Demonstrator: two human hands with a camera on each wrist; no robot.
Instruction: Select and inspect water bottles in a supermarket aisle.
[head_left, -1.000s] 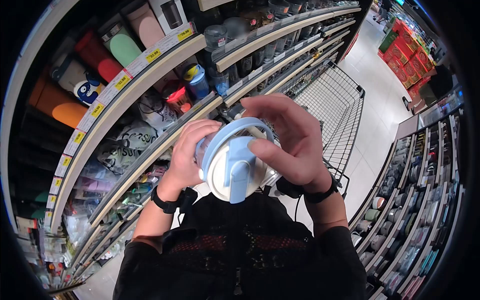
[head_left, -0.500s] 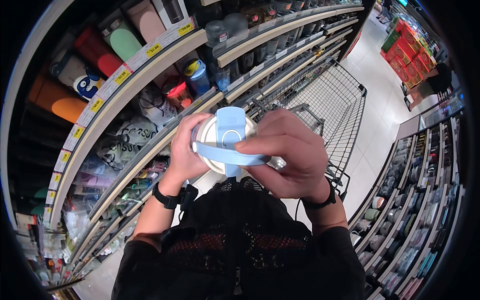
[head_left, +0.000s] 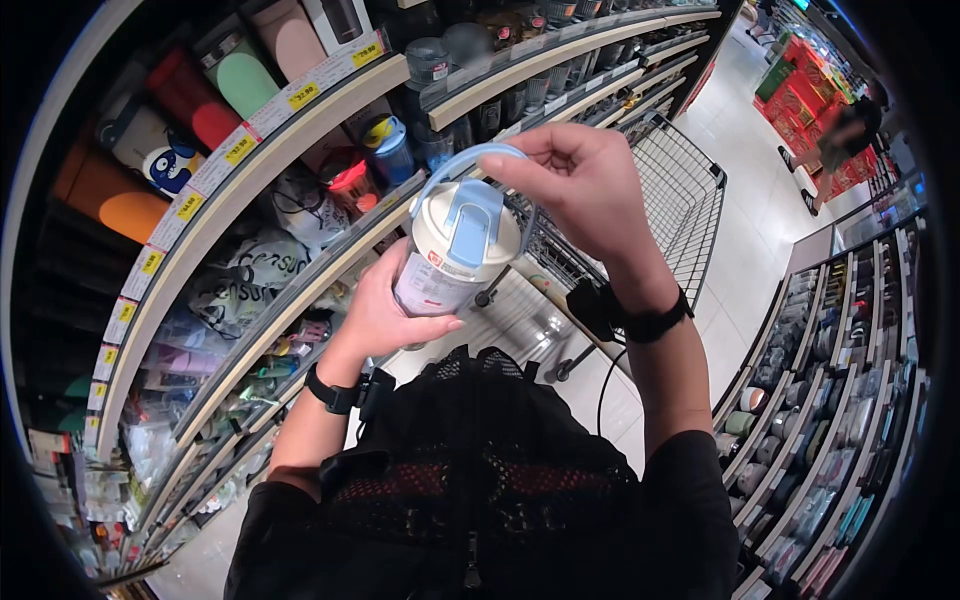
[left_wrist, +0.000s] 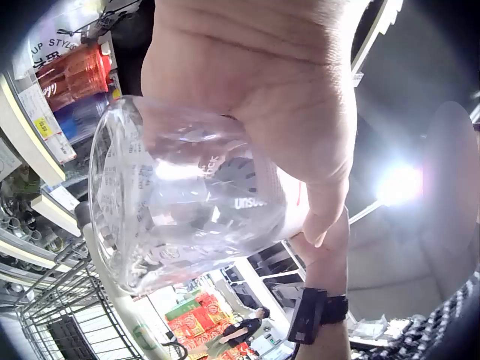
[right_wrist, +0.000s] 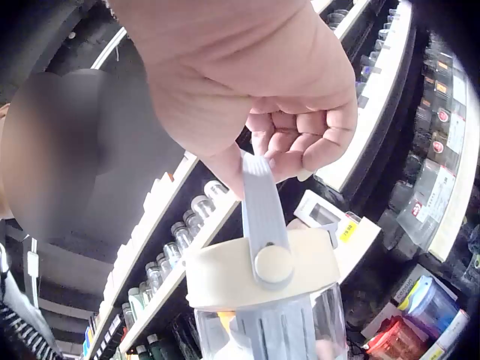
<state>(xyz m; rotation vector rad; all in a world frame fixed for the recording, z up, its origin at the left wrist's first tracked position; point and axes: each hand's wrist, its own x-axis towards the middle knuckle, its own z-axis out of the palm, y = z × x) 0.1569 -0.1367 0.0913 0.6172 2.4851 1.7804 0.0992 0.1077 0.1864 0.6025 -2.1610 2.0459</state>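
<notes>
A clear plastic water bottle [head_left: 440, 285] with a cream lid and a blue flip cover is held upright in front of the chest. My left hand [head_left: 378, 312] grips its body from the side, thumb across the label. In the left wrist view the bottle's clear lower body [left_wrist: 195, 195] shows beneath the palm. My right hand [head_left: 585, 185] pinches the blue carry handle [head_left: 470, 155], which stands raised over the lid. The right wrist view shows thumb and fingers on the top of that handle strap [right_wrist: 259, 202], its pivot at the lid's side.
Shelves on the left carry tumblers, a blue bottle [head_left: 392, 152], a red cup [head_left: 350, 183] and bagged goods. A wire shopping cart [head_left: 690, 190] stands just ahead. More shelves [head_left: 800, 420] line the right. A person [head_left: 845, 140] is by red boxes farther down the aisle.
The right hand has raised the blue handle from lying across the lid to standing above it. The bottle has tilted so its labelled side shows. A person has come into fuller view.
</notes>
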